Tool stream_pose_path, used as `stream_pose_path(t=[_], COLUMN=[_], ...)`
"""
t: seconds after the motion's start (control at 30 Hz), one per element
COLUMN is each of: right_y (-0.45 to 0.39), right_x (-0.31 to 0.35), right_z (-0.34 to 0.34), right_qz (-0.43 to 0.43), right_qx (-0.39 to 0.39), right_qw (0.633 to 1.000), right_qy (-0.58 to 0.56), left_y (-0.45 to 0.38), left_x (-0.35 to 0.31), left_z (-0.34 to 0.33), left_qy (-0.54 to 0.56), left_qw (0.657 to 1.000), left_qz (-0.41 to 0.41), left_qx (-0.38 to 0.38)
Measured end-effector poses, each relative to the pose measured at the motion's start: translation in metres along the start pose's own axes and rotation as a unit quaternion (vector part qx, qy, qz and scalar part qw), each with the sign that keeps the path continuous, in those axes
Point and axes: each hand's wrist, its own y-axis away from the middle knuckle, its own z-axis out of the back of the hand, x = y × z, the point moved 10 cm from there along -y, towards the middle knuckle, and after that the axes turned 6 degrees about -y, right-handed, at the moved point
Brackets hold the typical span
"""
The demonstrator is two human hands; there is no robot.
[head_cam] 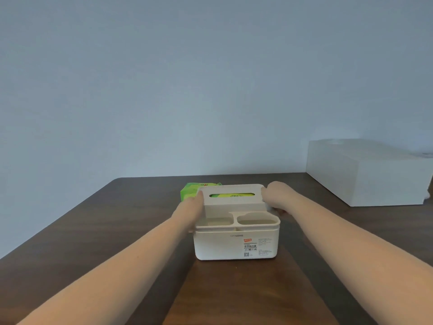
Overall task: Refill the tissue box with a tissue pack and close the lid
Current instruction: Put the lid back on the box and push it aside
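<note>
A cream tissue box (236, 245) with two open front compartments stands in the middle of the dark wooden table (93, 231). Its slotted lid (234, 202) is at the back, tilted up, with green showing through the slot. A green tissue pack (191, 190) shows behind the lid's left corner; whether it sits inside the box or behind it I cannot tell. My left hand (191, 207) grips the lid's left edge. My right hand (277, 194) grips the lid's right edge.
A large white rectangular box (370, 174) stands at the back right of the table. A plain pale wall rises behind the table's far edge. Bare wood lies left of the tissue box and in front of it.
</note>
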Motion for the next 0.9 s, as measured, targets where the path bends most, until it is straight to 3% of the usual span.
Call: stream_pose_path(t=[0.2,0.37,0.53,0.67,0.77,0.9], right_y=[0.043,0.061,0.06,0.06,0.057,0.069], right_x=[-0.009,-0.032,-0.028,-0.028,-0.033,-0.034], right_z=[0.0,-0.011,-0.016,-0.022,-0.022,-0.018], right_qz=[0.094,0.081,0.093,0.104,0.086,0.042], right_qx=[-0.004,0.088,0.101,0.109,0.112,0.178], right_qw=[0.995,0.989,0.987,0.988,0.989,0.979], right_qy=[-0.043,-0.09,-0.081,-0.042,-0.041,-0.088], left_y=[0.025,0.03,0.035,0.033,0.025,0.02], left_x=[0.023,0.028,0.03,0.041,0.037,0.034], left_z=[-0.004,-0.012,-0.016,-0.022,-0.015,-0.007], left_qy=[0.036,0.115,0.166,0.127,0.042,-0.061], left_qw=[0.999,0.992,0.984,0.989,0.998,0.998], left_qz=[-0.02,-0.003,0.026,0.049,0.018,0.001], left_qx=[0.025,0.046,0.053,0.052,0.037,0.035])
